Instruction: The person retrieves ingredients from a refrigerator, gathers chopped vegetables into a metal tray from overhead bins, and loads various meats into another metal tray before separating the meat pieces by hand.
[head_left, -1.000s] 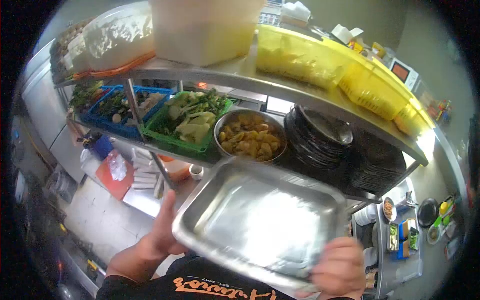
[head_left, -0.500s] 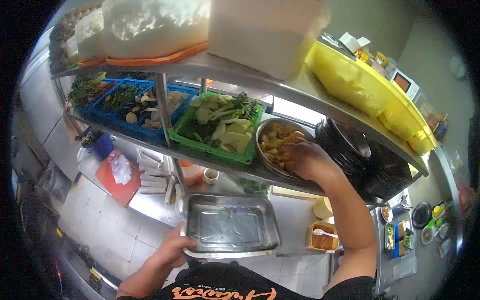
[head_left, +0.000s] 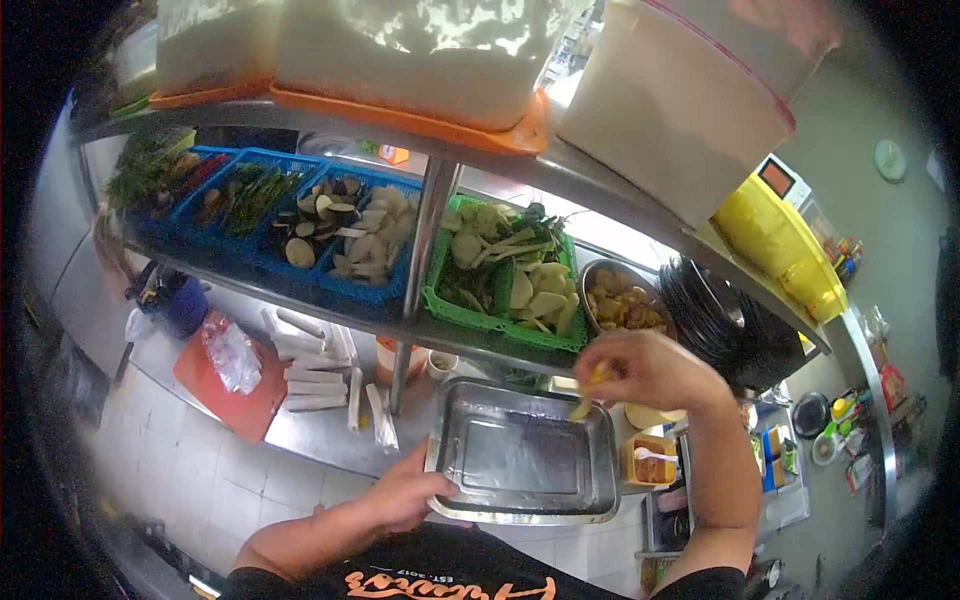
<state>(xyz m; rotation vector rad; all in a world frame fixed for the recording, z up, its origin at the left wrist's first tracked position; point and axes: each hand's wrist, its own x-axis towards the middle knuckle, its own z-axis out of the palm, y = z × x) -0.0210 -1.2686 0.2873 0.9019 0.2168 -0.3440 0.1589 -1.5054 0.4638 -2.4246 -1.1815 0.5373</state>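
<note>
My left hand (head_left: 408, 490) grips the left edge of an empty metal tray (head_left: 520, 455), thumb over the rim. Above the tray's upper right corner, my right hand (head_left: 640, 372) is closed on yellowish food pieces (head_left: 588, 392), which hang down from its fingers. Just behind that hand, a round steel bowl (head_left: 628, 300) of similar brownish-yellow pieces stands on the shelf. Left of the bowl is a green basket (head_left: 505, 325) of cut vegetables.
Blue baskets (head_left: 345, 285) of vegetables line the shelf (head_left: 300, 300). Stacked black plates (head_left: 705, 320) stand right of the bowl. Overhead are large tubs (head_left: 660, 120) and a yellow basket (head_left: 785, 250). Below lie a red board (head_left: 235, 385) and a container of sauce (head_left: 650, 462).
My right hand let go of the tray, reached into the bowl and has come out over the tray with food pieces. The view has shifted, with the shelf's left part now nearer.
</note>
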